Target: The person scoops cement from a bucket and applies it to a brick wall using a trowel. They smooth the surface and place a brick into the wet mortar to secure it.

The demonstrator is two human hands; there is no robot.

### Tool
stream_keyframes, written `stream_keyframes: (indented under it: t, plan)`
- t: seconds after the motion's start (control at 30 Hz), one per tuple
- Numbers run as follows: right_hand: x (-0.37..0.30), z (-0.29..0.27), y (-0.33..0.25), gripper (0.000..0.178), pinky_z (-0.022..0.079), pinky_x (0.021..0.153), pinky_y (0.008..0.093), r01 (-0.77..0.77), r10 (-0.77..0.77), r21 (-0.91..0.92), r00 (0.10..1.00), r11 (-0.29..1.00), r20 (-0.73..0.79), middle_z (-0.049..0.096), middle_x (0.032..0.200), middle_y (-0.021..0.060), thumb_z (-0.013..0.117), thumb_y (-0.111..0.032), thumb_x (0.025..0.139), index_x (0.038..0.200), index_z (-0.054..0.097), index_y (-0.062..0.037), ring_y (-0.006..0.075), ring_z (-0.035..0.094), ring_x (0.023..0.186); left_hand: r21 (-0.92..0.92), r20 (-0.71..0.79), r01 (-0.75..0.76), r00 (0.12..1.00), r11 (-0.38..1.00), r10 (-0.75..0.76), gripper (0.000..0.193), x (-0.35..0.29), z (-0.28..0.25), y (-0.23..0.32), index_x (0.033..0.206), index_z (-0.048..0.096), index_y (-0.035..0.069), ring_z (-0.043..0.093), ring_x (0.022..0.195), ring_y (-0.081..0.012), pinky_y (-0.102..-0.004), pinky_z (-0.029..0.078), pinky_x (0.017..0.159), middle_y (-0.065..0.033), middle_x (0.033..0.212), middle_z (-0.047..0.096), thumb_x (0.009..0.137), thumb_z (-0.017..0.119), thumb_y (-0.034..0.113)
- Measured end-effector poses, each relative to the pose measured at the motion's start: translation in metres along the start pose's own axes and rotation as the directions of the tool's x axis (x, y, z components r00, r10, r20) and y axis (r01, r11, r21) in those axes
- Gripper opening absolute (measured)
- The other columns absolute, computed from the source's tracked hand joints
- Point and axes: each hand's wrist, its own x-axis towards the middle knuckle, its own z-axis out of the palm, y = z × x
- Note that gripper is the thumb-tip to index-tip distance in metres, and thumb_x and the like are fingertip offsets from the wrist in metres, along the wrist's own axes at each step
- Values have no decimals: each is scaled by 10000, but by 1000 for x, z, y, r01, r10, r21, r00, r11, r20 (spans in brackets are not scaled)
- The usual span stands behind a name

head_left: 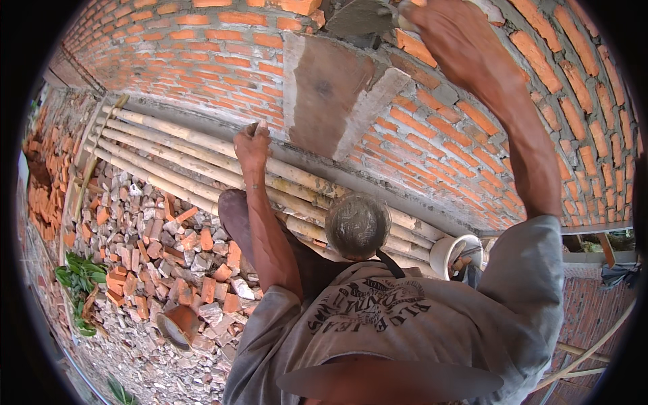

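My right hand point(428, 20) reaches up to the brick wall point(229, 35) at the top edge, its fingers closed and partly cut off. It grips a trowel point(361, 18), whose grey, mortar-covered blade lies against the bricks; the handle is mostly hidden. Below the blade is a smooth brown-grey panel point(329, 88) with pale mortar borders. My left hand point(253, 147) is closed in front of the wall's foot, thumb upward, around a small dark thing I cannot make out. A round, grey-smeared object point(358, 226) sits before my chest.
Long bamboo poles point(182, 138) run side by side along the wall. A white bucket point(442, 255) with things inside stands at right. Broken bricks point(196, 243) cover the ground at left, with an orange bucket point(178, 327) and a green plant point(81, 280) among them.
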Motion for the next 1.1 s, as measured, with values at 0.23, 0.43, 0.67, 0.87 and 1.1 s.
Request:
stream_keyframes:
  t: [0.23,0.43,0.67,0.87,1.1]
  plan:
    - [-134,28,-82,391,456,637,408,-789,640,447,608,422,470,586,785,164,640,-66,730,1106,532,-67,298,568,682,27,37,-35,999,999,34,116,3,5,-1,841,547,-50,445,511,-54,-187,288,406,-17,673,526,838,586,59]
    - [-209,86,-178,359,474,692,390,-879,387,367,238,-304,891,622,879,179,652,-104,728,1065,566,-14,254,595,729,59,31,-48,998,997,46,112,2,7,-5,827,548,-51,446,515,-61,-195,293,409,-31,678,529,855,557,57]
    - [-220,118,-188,356,466,739,422,-937,507,313,348,156,789,639,904,202,687,-153,733,1038,584,-1,331,618,833,-5,84,-30,996,1000,31,105,4,4,-8,808,546,-38,428,499,-62,-197,281,404,-25,663,517,856,570,52]
    - [-182,128,-159,325,473,729,435,-882,588,361,472,305,657,651,867,190,697,-168,724,996,613,-10,364,615,813,26,58,-29,998,999,28,105,2,6,-7,783,540,-23,416,492,-56,-200,269,399,-14,653,504,855,570,48]
    - [-176,117,-105,387,484,722,404,-907,635,373,406,195,658,654,883,198,735,-193,723,1040,651,14,300,632,788,15,32,-23,999,1000,22,97,1,3,-5,772,548,-7,426,505,-62,-198,289,415,-9,657,502,837,595,48]
